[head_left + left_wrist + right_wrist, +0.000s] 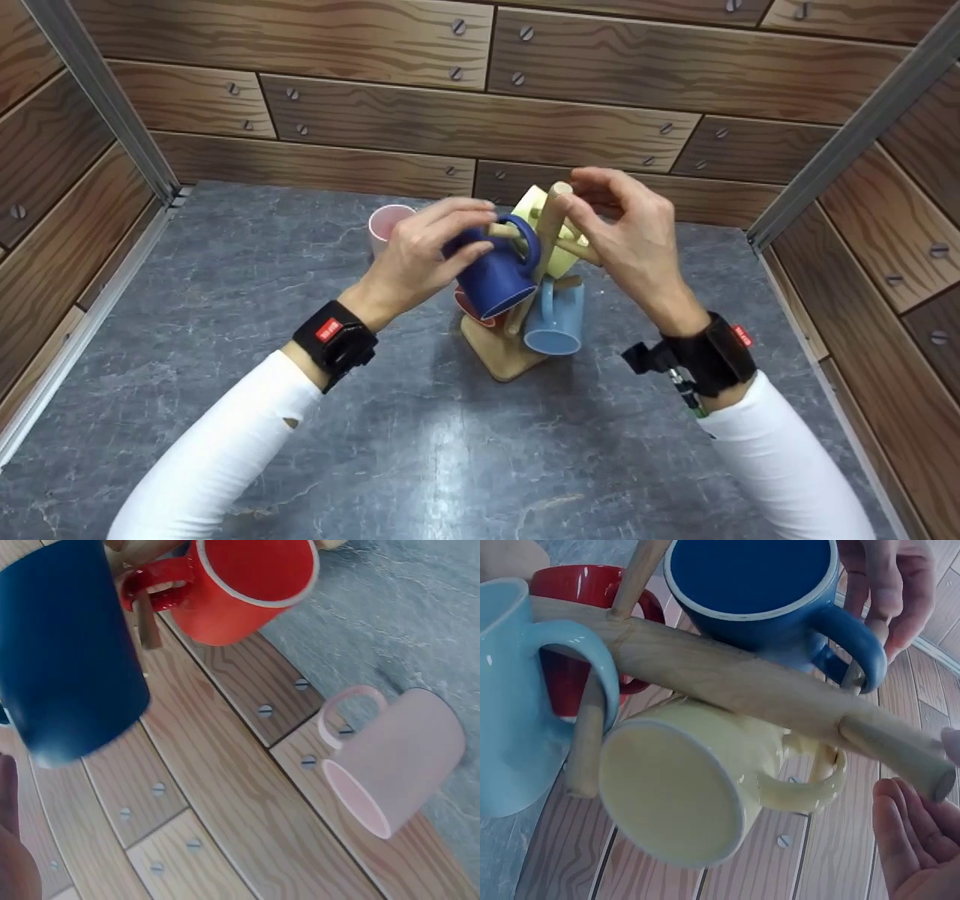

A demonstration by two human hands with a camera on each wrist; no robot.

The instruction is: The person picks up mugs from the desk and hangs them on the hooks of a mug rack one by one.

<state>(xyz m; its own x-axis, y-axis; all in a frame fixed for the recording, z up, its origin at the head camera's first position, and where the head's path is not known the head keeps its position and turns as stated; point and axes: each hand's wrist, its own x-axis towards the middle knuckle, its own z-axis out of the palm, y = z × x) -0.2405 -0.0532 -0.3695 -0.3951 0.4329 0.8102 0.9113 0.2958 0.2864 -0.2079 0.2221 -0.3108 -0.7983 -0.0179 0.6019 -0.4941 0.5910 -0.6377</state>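
A dark blue mug (pixel 495 274) hangs by its handle on a peg of the wooden mug tree (pixel 551 225). My left hand (pixel 427 247) is beside this mug, thumb and fingers apart on either side of the peg's tip; whether they touch it is unclear. My right hand (pixel 634 232) is at the top of the post, its thumb near or touching the wood and its fingers loosely bent. A yellow mug (pixel 675 795), a light blue mug (pixel 555 319) and a red mug (pixel 240 600) are on other pegs.
A pale pink mug (pixel 386 225) stands on the grey table (pixel 300 450), left of the mug tree and behind my left hand. Wood-patterned walls (pixel 390 120) enclose the back and sides. The tree's wooden base (pixel 499 360) rests on the table.
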